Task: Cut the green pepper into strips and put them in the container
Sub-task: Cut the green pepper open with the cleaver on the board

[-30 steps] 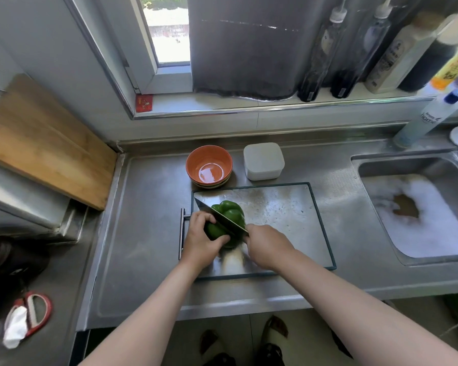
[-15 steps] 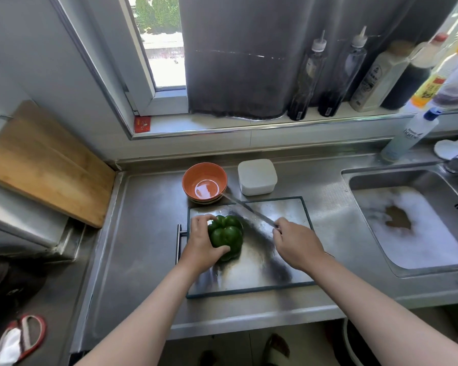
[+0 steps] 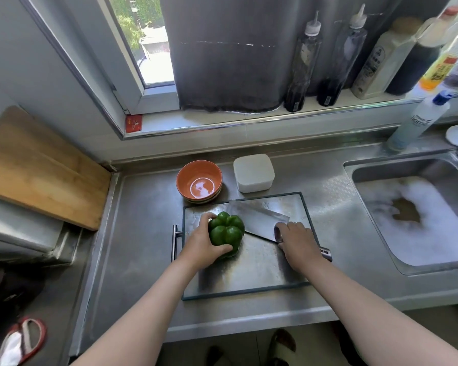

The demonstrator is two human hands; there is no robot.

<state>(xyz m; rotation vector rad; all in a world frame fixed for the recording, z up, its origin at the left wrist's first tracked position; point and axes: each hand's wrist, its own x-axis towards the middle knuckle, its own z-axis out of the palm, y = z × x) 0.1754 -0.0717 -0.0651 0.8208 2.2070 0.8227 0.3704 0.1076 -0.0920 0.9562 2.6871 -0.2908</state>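
Observation:
A whole green pepper (image 3: 226,229) stands on the steel cutting board (image 3: 251,270), gripped from the left by my left hand (image 3: 204,244). My right hand (image 3: 296,241) holds the handle of a cleaver (image 3: 254,217), whose broad blade lies tilted just right of the pepper, edge near the board. Behind the board sit a white square container (image 3: 253,172) and stacked orange bowls (image 3: 199,180).
A sink (image 3: 418,215) full of foamy water lies to the right. Several bottles (image 3: 302,62) line the window sill. A wooden board (image 3: 40,167) leans at the left. Red-handled scissors (image 3: 24,339) lie at the lower left.
The cleaver left the top of the pepper and swung to the right, and now rests beside it. My left hand kept its grip on the pepper.

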